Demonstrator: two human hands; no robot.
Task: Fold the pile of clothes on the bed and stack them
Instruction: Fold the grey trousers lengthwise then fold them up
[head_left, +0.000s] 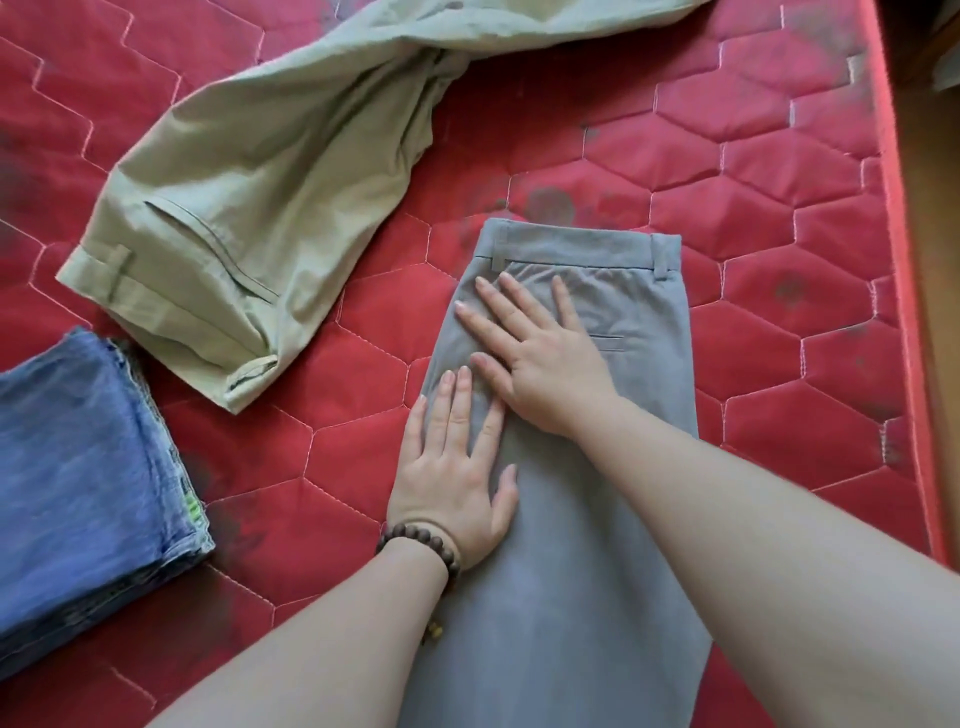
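Observation:
Grey trousers (639, 306) lie lengthwise in front of me on the red quilted mattress (779, 218), folded leg on leg, waistband at the far end. My right hand (535, 353) presses flat on them below the waistband, fingers spread. My left hand (457, 467), with a bead bracelet at the wrist, lies flat on their left edge just nearer to me. Khaki trousers (260, 208) lie unfolded and rumpled to the upper left. A stack of folded clothes (78, 467) with a blue garment on top sits at the left edge.
The mattress's right edge (904, 260) runs down the right side, with wooden floor beyond it. Bare mattress shows between the grey trousers and the folded stack.

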